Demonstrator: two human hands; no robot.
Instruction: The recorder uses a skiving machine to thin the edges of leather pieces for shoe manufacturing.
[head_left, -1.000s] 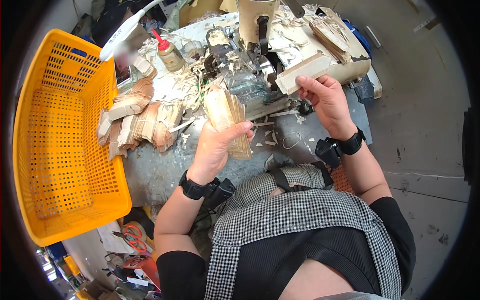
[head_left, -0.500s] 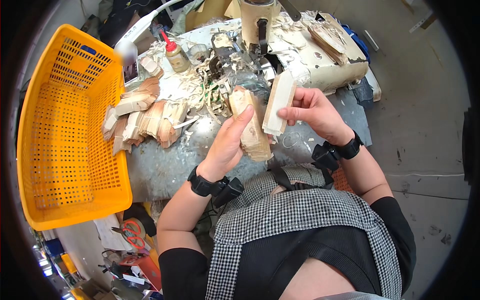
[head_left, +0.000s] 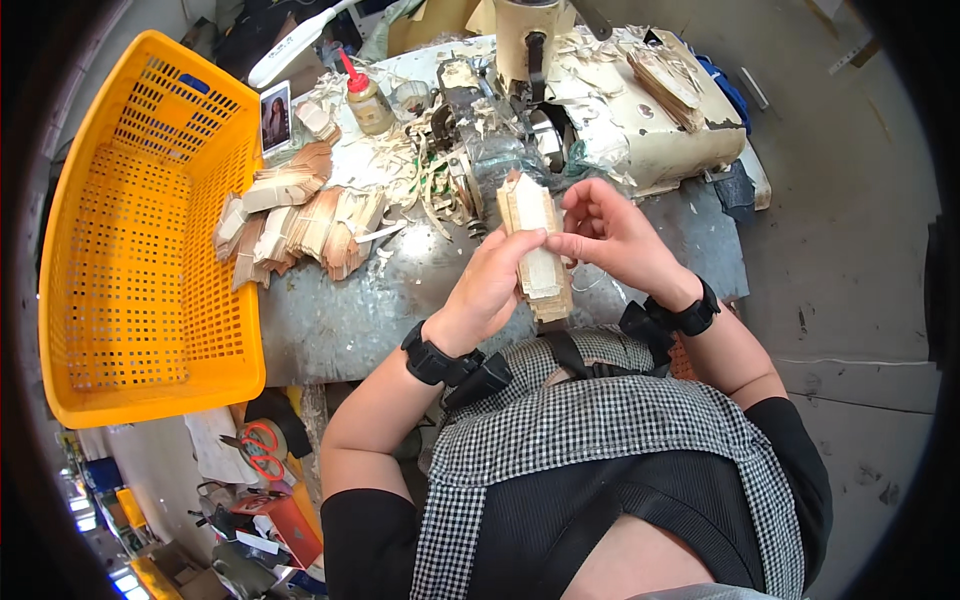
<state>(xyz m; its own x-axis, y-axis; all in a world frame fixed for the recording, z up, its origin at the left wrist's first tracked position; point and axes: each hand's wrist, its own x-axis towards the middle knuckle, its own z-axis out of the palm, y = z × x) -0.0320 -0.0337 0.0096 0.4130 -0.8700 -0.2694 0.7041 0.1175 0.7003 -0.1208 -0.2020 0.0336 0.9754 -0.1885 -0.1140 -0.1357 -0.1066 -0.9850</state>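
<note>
My left hand (head_left: 482,290) is closed round a stack of flat tan strips (head_left: 536,285), its thumb pressing on the top face. These look like cut leather pieces with pointed far ends; a paler strip (head_left: 537,222) lies uppermost. At the stack's right edge is my right hand (head_left: 620,240), fingers curled and apart from the thumb. Its thumb tip reaches the strip close to my left thumb. Part of the stack's underside is hidden by my left palm. Both hands are above the near part of the metal worktop (head_left: 400,320).
A yellow perforated basket (head_left: 150,400) stands at the left. Beside it lie bundles of similar strips (head_left: 305,230). Behind my hands is a cream machine (head_left: 525,40) among scraps, with a red-capped bottle (head_left: 370,108) to its left. More strips (head_left: 665,90) rest on the machine's right side.
The pale strip that my right hand held apart now lies on top of the stack. My right hand has loosened from it, and my left hand has shifted right with the stack.
</note>
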